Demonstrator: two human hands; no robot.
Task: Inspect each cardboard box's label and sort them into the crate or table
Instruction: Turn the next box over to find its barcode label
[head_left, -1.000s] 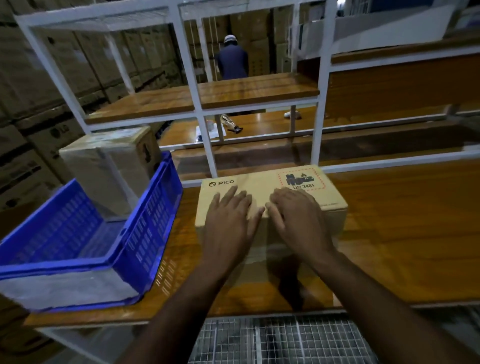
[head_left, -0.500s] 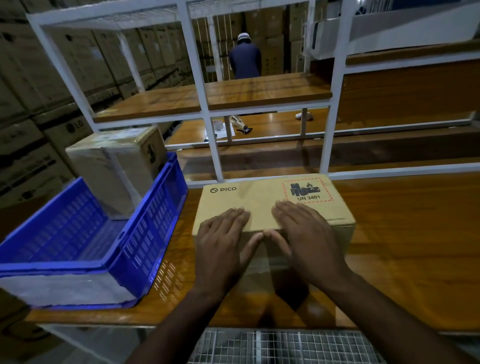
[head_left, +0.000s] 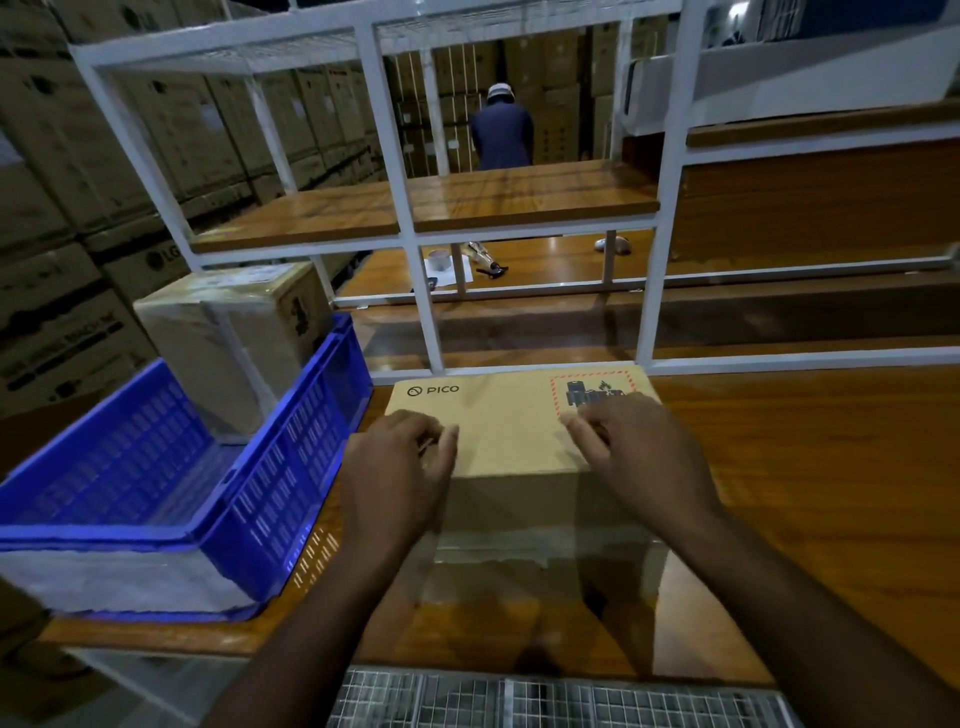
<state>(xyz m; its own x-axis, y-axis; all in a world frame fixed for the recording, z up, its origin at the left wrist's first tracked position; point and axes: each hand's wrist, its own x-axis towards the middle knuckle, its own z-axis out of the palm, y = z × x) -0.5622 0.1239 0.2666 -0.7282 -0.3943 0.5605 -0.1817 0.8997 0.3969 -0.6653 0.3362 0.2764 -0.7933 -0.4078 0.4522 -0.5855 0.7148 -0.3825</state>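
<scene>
I'm at the label check: my left hand (head_left: 397, 467) and right hand (head_left: 641, 457) lie loosely curled, gripping nothing, on the centre-frame PICO box (head_left: 511, 431); next I'd grasp its sides and place it

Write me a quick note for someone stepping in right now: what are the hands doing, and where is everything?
Left hand: fingers loosely bent, on the PICO box top.
Right hand: same, partly covering its red hazard label.
PICO box lies on the wooden table.
Taped box stands in the blue crate: looks sorted.
Left: decide where the PICO box goes.
</scene>
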